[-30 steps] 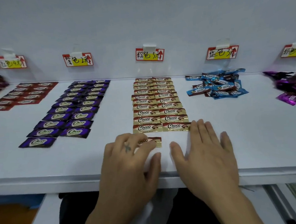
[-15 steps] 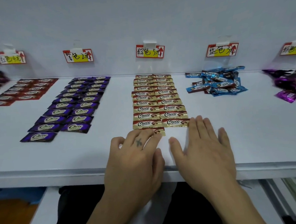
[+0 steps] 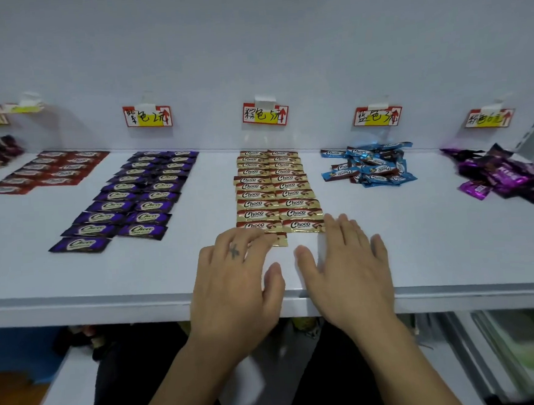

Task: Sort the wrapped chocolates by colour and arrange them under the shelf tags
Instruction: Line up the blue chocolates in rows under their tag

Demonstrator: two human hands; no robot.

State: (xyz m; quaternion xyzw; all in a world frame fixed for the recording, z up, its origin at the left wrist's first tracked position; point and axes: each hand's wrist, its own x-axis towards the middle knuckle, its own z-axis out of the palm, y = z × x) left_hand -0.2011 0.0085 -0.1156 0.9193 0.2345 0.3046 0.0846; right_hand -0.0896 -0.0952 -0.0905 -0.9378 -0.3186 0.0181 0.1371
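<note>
**Last gold piece pushed up to its column**

1. Near edge. My left hand (image 3: pixel 233 277) lies flat on the shelf (image 3: pixel 106 276). Its fingers (image 3: pixel 255 238) are straight and press down on the loose gold chocolate (image 3: pixel 279 240); they grip nothing. Over the last second these fingers have slid that piece forward. It lay apart from the gold column (image 3: pixel 274 186); now its visible end touches the nearest left-hand piece.
2. My right hand (image 3: pixel 346 266) lies flat just beside the left, fingers straight, their tips at the nearest right-hand piece. It holds nothing and has hardly shifted.
3. Middle. The gold column, two pieces wide, runs back to the gold tag (image 3: pixel 265 114). I judge this colour finished once the last piece is squared up.
4. Far and sides. The purple rows (image 3: pixel 132 199) and red rows (image 3: pixel 48 170) are laid out on the left. The blue pile (image 3: pixel 370 166) and magenta pile (image 3: pixel 504 176) are loose heaps, so I judge these remain to be arranged.
</note>
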